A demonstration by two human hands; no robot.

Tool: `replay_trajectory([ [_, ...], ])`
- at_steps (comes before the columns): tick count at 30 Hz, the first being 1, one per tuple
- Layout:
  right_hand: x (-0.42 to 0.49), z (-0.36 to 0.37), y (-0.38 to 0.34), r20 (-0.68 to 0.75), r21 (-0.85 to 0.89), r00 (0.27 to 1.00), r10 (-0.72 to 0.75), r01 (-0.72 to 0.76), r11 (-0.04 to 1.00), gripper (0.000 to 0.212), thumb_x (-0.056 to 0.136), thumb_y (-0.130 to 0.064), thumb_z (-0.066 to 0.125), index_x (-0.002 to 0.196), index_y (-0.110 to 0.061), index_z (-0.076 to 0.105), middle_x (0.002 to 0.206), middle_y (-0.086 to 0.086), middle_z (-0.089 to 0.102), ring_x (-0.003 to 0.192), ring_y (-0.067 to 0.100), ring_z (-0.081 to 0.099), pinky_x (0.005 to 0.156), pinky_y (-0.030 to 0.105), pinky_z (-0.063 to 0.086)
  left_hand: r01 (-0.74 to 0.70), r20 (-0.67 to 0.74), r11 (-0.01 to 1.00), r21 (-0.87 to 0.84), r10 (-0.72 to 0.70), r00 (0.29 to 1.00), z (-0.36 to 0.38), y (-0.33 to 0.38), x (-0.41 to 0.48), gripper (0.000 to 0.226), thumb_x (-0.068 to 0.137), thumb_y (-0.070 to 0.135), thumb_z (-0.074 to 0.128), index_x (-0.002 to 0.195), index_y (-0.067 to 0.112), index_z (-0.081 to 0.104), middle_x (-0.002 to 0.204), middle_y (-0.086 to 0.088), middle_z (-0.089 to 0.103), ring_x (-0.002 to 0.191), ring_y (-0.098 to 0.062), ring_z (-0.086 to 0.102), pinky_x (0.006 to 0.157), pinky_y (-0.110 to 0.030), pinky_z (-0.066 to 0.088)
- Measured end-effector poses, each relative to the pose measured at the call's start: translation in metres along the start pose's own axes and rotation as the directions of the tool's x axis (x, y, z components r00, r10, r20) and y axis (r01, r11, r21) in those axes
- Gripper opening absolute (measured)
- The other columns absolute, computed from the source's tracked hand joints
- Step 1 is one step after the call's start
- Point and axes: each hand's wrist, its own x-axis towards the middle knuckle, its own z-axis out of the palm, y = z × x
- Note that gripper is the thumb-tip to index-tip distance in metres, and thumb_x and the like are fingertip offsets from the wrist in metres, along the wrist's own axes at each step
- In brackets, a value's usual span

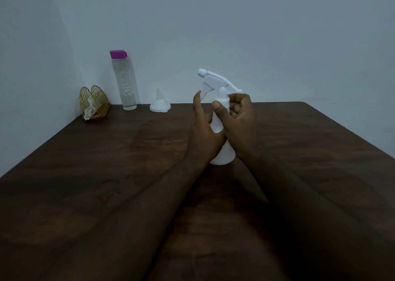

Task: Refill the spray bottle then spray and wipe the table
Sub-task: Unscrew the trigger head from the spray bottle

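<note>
white plastic spray bottle (222, 155) upright on dark brown wooden table (89, 174), mid-surface, trigger head fitted. right hand (238, 118) curled round neck, thumb across front. left hand (203, 133) against bottle's left side, one finger straight up; grip cannot be told. far left by wall: clear purple-capped water bottle (126, 84), white funnel (159, 106), gold wire holder (94, 102) with tissue.

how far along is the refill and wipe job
Done: nothing visible yet. In hand: the right hand grips the spray bottle at its neck, the left hand is against its body, and the spray head is on, so unscrewing probably comes next. Left: the water bottle is capped, the funnel sits unused on the table, the tissue is in its holder; filling, spraying and wiping remain.
</note>
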Motion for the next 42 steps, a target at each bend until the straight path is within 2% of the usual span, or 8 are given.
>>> replay_trajectory([
  [4, -0.005, -0.002, 0.002, -0.078, -0.033, 0.997, -0.005, 0.002, 0.999, 0.007, 0.101, -0.023, 0.052, 0.101, -0.018, 0.057, 0.081, -0.009, 0.07, 0.076, 0.004, 0.069, 0.066, 0.023, 0.055, 0.0, -0.003, 1.0, -0.003, 0.0, 1.0, 0.0, 0.002, -0.002, 0.099, 0.079, 0.044, 0.073, 0.149, 0.035, 0.004, 0.068, 0.008, 0.066, 0.063, -0.005, 0.066, 0.056, -0.027, 0.049],
  [9, -0.003, -0.006, 0.002, -0.273, -0.176, 0.962, 0.002, -0.052, 0.983, 0.018, 0.098, -0.029, 0.057, 0.09, -0.015, 0.064, 0.087, 0.002, 0.072, 0.081, 0.013, 0.07, 0.072, 0.038, 0.059, -0.004, 0.027, 1.0, -0.026, 0.005, 1.0, -0.002, 0.005, -0.003, 0.102, 0.077, 0.041, 0.076, 0.149, 0.036, 0.005, 0.077, -0.001, 0.07, 0.07, -0.013, 0.068, 0.067, -0.045, 0.057],
  [13, -0.003, -0.003, -0.001, -0.225, -0.108, 0.974, -0.011, -0.014, 0.994, 0.027, 0.083, -0.039, 0.075, 0.089, -0.018, 0.06, 0.083, 0.0, 0.071, 0.074, 0.008, 0.071, 0.061, 0.02, 0.056, 0.003, 0.023, 0.999, -0.038, -0.002, 1.0, -0.002, 0.005, -0.003, 0.102, 0.079, 0.039, 0.076, 0.15, 0.035, 0.002, 0.081, -0.002, 0.071, 0.073, -0.012, 0.069, 0.068, -0.044, 0.058],
  [16, 0.001, 0.001, -0.004, -0.186, -0.169, 0.981, -0.047, 0.015, 0.986, 0.041, 0.076, -0.037, 0.082, 0.098, -0.011, 0.06, 0.087, -0.001, 0.071, 0.079, 0.008, 0.07, 0.067, 0.021, 0.057, -0.01, -0.011, 1.0, -0.005, 0.01, 1.0, -0.001, 0.005, -0.003, 0.102, 0.08, 0.035, 0.075, 0.152, 0.029, 0.003, 0.071, 0.003, 0.067, 0.065, -0.007, 0.066, 0.06, -0.034, 0.055],
  [23, 0.012, 0.006, -0.002, -0.12, -0.263, 0.988, -0.094, 0.059, 0.963, 0.028, 0.083, -0.033, 0.076, 0.095, -0.013, 0.062, 0.082, -0.011, 0.067, 0.075, -0.002, 0.067, 0.063, 0.012, 0.052, 0.001, -0.047, 0.999, 0.033, 0.0, 0.999, -0.008, 0.002, 0.004, 0.1, 0.08, 0.036, 0.075, 0.151, 0.033, 0.005, 0.067, 0.007, 0.063, 0.062, -0.006, 0.064, 0.058, -0.033, 0.055],
  [29, 0.007, 0.009, 0.014, -0.087, -0.151, 0.994, -0.063, 0.049, 0.987, 0.029, 0.087, -0.033, 0.072, 0.107, -0.019, 0.057, 0.096, -0.006, 0.07, 0.088, 0.007, 0.071, 0.077, 0.029, 0.06, 0.024, -0.054, 0.997, 0.069, -0.02, 0.998, -0.005, 0.002, 0.003, 0.095, 0.087, 0.03, 0.07, 0.152, 0.031, 0.001, 0.077, 0.008, 0.067, 0.071, -0.007, 0.066, 0.07, -0.044, 0.058],
  [35, 0.009, 0.007, 0.012, -0.089, -0.143, 0.994, -0.062, 0.049, 0.989, 0.037, 0.078, -0.032, 0.081, 0.104, -0.016, 0.061, 0.093, -0.005, 0.072, 0.084, 0.007, 0.072, 0.071, 0.024, 0.059, -0.006, -0.055, 0.998, 0.06, 0.009, 0.998, -0.005, 0.001, 0.003, 0.1, 0.084, 0.023, 0.074, 0.153, 0.027, 0.002, 0.081, 0.007, 0.067, 0.075, -0.007, 0.066, 0.072, -0.043, 0.057],
  [42, 0.007, -0.001, 0.005, 0.047, -0.181, 0.997, -0.069, 0.076, 0.981, 0.013, 0.096, -0.025, 0.061, 0.103, -0.018, 0.07, 0.085, -0.01, 0.075, 0.081, 0.003, 0.071, 0.072, 0.022, 0.058, -0.037, -0.042, 0.997, 0.064, 0.04, 0.998, -0.008, -0.001, 0.004, 0.1, 0.08, 0.042, 0.071, 0.153, 0.024, 0.004, 0.071, 0.002, 0.068, 0.065, -0.011, 0.067, 0.064, -0.045, 0.057],
])
